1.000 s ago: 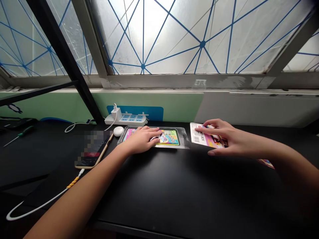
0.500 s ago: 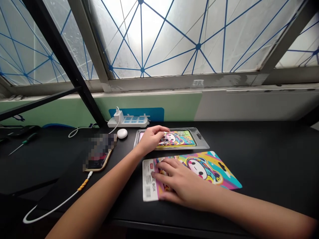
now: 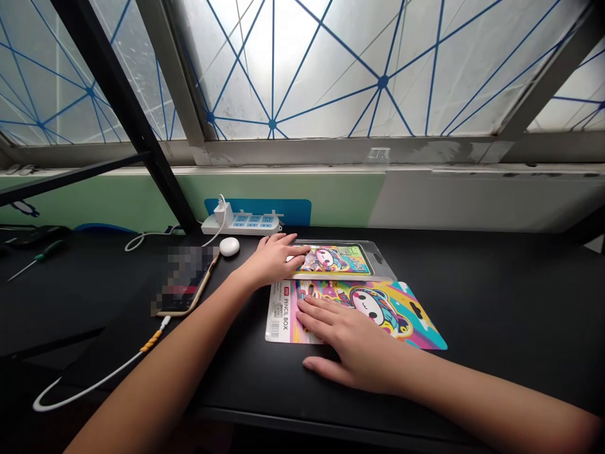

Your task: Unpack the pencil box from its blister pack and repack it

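My left hand rests open over the left end of a clear plastic blister pack, its fingers spread. Inside the pack lies a colourful pencil box with a cartoon character on it. Just in front, a printed backing card lies flat, with the words PENCIL BOX on its white left strip. My right hand lies open on the card, fingers stretched out and the thumb apart on the table. The card's back edge meets the front edge of the pack.
Left of my hands lie a phone with a white cable and a white round case. A power strip with a charger stands against the wall. A green-handled screwdriver lies far left on the black table.
The card has slid away from me, up against the pack, and straightened a little. My left hand has shifted left with its fingers spread wider. The right hand's fingers have straightened.
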The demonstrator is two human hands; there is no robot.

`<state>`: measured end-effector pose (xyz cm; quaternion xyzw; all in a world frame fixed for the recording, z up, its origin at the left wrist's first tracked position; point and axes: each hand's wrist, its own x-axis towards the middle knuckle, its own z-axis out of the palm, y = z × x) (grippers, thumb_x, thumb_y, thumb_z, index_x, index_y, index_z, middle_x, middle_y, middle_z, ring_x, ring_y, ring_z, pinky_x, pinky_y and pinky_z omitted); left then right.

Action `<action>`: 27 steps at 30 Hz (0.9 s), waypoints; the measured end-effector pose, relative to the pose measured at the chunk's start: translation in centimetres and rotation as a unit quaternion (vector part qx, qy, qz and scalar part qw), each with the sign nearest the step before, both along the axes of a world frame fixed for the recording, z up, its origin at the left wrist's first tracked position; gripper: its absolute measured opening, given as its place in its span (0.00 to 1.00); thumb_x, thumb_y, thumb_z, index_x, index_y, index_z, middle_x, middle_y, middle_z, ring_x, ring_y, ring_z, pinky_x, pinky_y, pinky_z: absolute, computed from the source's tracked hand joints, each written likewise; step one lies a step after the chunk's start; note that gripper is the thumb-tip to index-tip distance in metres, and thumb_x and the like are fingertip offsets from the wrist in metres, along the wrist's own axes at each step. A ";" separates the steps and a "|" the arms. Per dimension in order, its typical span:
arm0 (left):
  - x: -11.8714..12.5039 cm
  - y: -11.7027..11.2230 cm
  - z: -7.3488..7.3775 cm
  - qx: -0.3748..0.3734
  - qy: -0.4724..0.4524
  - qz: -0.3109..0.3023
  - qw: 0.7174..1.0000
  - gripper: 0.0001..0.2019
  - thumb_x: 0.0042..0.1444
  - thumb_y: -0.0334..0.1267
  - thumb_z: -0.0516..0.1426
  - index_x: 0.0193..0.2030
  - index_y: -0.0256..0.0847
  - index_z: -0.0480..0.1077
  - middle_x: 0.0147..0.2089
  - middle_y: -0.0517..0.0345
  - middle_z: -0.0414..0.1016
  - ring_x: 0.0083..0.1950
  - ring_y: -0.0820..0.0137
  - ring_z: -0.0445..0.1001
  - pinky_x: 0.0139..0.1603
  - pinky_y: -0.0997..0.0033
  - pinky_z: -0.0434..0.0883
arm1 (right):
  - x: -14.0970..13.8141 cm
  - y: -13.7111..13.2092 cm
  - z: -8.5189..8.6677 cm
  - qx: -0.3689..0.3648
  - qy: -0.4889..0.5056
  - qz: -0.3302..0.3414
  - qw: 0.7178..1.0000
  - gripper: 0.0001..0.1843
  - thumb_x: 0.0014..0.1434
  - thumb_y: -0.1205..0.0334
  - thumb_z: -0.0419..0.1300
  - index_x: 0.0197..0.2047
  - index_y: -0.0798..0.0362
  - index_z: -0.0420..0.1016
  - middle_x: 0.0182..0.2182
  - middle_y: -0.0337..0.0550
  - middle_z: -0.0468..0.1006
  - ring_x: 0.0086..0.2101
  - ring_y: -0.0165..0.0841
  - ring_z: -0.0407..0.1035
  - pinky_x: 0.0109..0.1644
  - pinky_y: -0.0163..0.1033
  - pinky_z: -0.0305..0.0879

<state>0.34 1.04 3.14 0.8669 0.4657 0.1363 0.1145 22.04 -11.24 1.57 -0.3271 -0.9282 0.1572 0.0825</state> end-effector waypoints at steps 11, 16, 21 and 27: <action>1.4 -0.1 -0.3 0.035 0.070 0.047 0.996 0.22 0.72 0.50 0.46 0.68 0.61 0.68 0.76 0.53 0.59 0.76 0.52 0.55 0.71 0.36 0.52 | 0.1 2.3 0.1 -0.082 0.035 0.026 0.996 0.35 0.69 0.44 0.57 0.74 0.46 0.60 0.73 0.44 0.57 0.72 0.48 0.48 0.76 0.61 0.36; 1.3 -0.3 -0.4 0.036 0.076 0.034 0.996 0.22 0.73 0.48 0.45 0.69 0.58 0.67 0.76 0.51 0.58 0.76 0.50 0.55 0.71 0.35 0.53 | 0.0 2.5 -0.4 -0.057 0.032 0.018 0.998 0.29 0.72 0.50 0.54 0.73 0.45 0.62 0.72 0.44 0.60 0.71 0.48 0.50 0.75 0.64 0.39; 1.2 -0.6 -0.1 0.030 0.078 0.007 0.996 0.24 0.73 0.51 0.45 0.71 0.56 0.65 0.77 0.48 0.57 0.77 0.49 0.54 0.71 0.33 0.52 | 0.5 2.8 0.2 -0.080 0.023 0.037 0.996 0.29 0.73 0.51 0.53 0.74 0.45 0.59 0.73 0.42 0.57 0.72 0.44 0.47 0.76 0.60 0.38; 0.9 -0.8 0.3 0.026 0.092 -0.006 0.995 0.26 0.73 0.54 0.42 0.72 0.55 0.63 0.77 0.45 0.55 0.77 0.49 0.53 0.71 0.33 0.52 | 1.3 3.2 0.3 -0.093 0.041 0.057 0.993 0.30 0.73 0.50 0.53 0.74 0.46 0.59 0.73 0.43 0.57 0.73 0.43 0.45 0.76 0.57 0.38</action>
